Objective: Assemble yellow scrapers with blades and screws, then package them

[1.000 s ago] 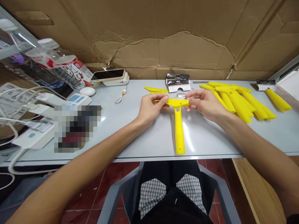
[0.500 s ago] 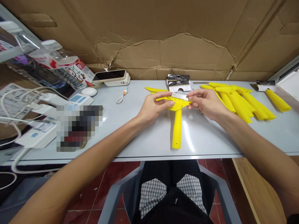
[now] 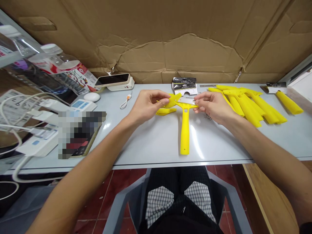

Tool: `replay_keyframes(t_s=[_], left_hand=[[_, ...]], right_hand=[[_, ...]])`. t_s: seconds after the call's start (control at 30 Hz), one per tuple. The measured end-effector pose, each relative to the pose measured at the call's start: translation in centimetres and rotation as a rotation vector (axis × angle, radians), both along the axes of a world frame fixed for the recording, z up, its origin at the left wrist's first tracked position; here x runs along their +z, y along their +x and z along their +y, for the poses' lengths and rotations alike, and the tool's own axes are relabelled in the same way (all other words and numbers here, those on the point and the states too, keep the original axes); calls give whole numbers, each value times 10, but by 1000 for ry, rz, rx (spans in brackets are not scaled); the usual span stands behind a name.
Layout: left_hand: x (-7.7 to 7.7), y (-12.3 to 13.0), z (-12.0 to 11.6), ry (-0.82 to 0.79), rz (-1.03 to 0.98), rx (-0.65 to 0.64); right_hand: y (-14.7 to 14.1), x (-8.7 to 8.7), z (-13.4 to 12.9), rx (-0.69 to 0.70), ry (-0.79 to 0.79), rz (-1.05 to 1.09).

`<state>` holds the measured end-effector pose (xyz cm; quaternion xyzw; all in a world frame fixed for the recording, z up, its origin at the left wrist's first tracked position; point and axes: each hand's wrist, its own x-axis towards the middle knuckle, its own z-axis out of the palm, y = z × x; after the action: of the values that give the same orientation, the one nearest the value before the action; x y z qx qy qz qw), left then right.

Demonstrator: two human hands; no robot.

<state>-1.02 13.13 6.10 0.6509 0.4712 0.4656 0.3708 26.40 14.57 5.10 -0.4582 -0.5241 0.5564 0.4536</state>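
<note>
A yellow plastic scraper handle lies on the table, its grip towards me. Across its wide head rests a shiny metal blade. With fingers pinched, my right hand holds the right end of the blade and scraper head. My left hand is closed on a flat yellow plastic cover piece, tilted over the left end of the head. Below that hand, another yellow piece lies on the table. Small metal screws lie in a pile, partly hidden by my right hand.
Several yellow handles are heaped at the right. Black-and-white packets stand at the back, near a thin metal strip. Leftward are a phone on a white block, a mouse, a blurred phone, a power strip and bottles.
My left hand has moved left and lifted the yellow cover piece off the scraper head, uncovering more of the head and blade. My right hand stays at the right end.
</note>
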Motion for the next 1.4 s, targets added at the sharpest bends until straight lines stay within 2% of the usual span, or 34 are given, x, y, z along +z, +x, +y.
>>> replay_keyframes(t_s=[0.1,0.37,0.67,0.8,0.9,1.03,1.17,1.4], left_hand=[[0,4,-3,17,-89,-8],[-11,21,-2,137,73,-69],[4,3,3,28,-59,34],[3,12,0,-22,-143,-67],[-3,24,-1,-26,-114,-135],[-11,28,2,38,-27,-180],[-17,28,6,13,4,-211],[-17,34,7,64,48,-233]], right_hand=[[-2,2,-2,6,9,-14],[-12,8,-14,18,-4,-30],[-10,8,-12,14,10,-34],[-12,8,-14,16,-1,-24],[-13,8,-16,33,5,-11],[-13,6,-15,41,13,-6],[-12,4,-13,45,20,-8],[-12,2,-12,72,42,2]])
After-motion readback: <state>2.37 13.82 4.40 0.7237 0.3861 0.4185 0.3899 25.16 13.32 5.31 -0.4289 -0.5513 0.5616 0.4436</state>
